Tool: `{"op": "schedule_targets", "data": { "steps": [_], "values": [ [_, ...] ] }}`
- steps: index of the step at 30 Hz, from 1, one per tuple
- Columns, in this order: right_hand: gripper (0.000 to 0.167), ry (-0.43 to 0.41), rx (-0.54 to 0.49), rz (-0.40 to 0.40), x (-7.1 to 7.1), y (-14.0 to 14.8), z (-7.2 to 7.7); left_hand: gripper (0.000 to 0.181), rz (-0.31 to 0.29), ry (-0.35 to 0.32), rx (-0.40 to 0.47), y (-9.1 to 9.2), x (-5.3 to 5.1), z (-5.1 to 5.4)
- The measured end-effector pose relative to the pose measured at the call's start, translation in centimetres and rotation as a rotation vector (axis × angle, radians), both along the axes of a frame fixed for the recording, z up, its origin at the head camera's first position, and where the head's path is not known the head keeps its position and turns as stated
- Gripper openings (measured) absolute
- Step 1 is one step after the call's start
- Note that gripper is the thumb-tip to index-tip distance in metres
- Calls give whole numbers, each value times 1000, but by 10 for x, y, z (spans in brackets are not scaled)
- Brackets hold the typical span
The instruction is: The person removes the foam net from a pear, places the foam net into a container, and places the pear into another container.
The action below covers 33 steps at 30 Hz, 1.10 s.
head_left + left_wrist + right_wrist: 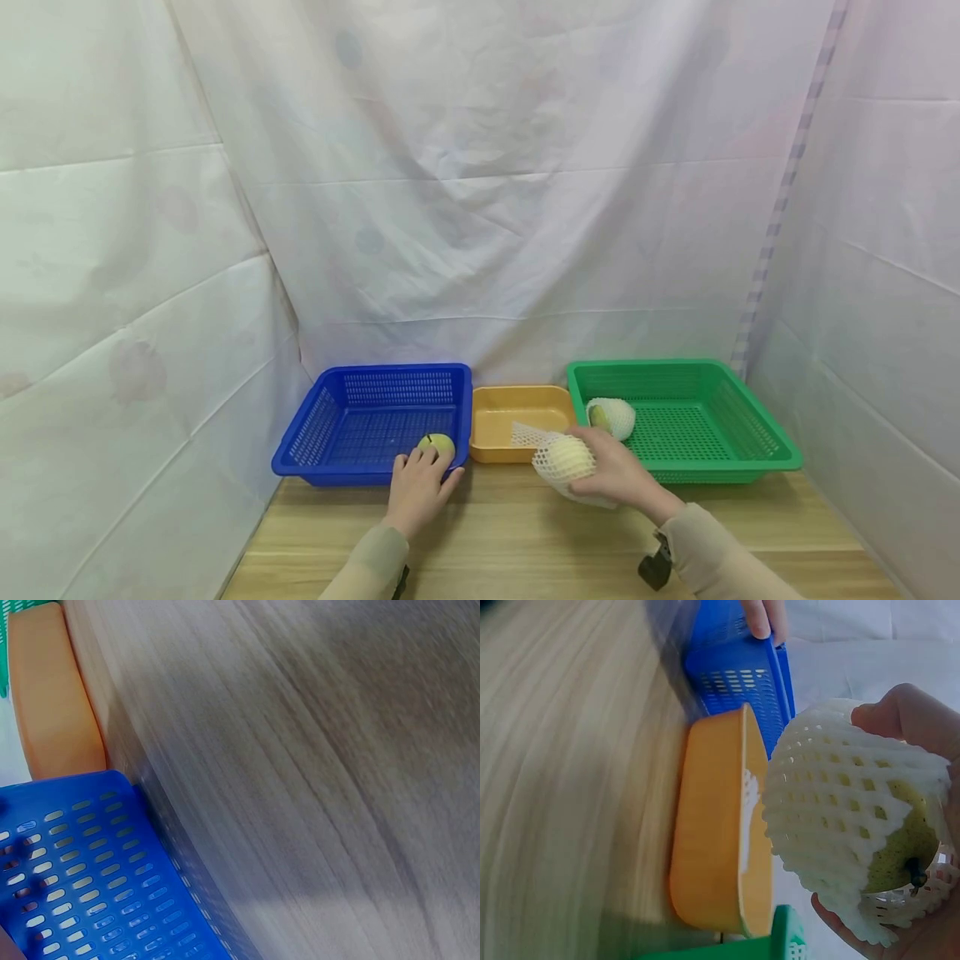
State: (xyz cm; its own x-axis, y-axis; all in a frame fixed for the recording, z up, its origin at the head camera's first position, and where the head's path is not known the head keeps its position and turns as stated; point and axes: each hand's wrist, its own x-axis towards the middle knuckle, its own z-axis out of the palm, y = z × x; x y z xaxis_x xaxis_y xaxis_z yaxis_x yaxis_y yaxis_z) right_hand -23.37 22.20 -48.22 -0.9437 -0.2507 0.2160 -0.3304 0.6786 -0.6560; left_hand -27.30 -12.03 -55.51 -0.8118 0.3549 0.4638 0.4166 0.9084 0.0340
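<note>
Tray (498, 421) btwn L bskt (378, 425) & R bskt (678, 429); pear (442, 442) in ea.; held pear (567, 460) before tray.

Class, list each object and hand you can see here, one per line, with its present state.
Left hand: fingers curled over the bare pear
Bare pear: unwrapped, partly hidden by fingers, at the blue basket's near right corner
Right hand: gripping the netted pear
Netted pear: partly covered, stem showing
Other pear: partly covered by foam net, inside the green basket
Blue basket: upright
Orange tray: upright, open-topped
Green basket: upright
</note>
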Motion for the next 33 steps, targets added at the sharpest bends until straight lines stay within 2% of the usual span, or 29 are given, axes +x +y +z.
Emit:
{"op": "schedule_targets", "data": {
  "steps": [23,33],
  "values": [
    [76,-65,-7,91,1,-23,-35,33,6,-3,-4,0,-1,0],
    [72,-89,-33,117,6,-31,-52,41,5,-20,-19,-1,0,0]
  ]
}}
